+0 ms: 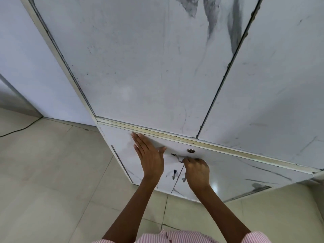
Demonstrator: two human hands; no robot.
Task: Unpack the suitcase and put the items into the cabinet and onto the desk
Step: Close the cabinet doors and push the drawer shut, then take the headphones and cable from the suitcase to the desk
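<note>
Marbling, grey on white, runs all over that cabinet, do you see?

Yes. It stands right in front of the person, against the pale wall. Two tall doors sit above, shut, with a dark seam between them and scuffs along the edges. Below them runs a low panel with a round lock.

What are the hands doing?

Both arms reach forward to that panel. The left hand lies flat on it, fingers straight and together, thumb spread out to the side, fingertips up by the cream strip at the panel's top edge. The right hand is curled tight round the metal handle just under the lock.

Is the panel pulled out at all?

I can't tell from here.

And lower down?

Two small doors meet at a seam, each with a little pull beside it. They are closed as well, so whatever the cabinet holds is hidden.

Anything else around?

Beige floor tiles, a thin dark cable trailing along them by the wall, and the person's pink striped shirt at the bottom edge.
</note>
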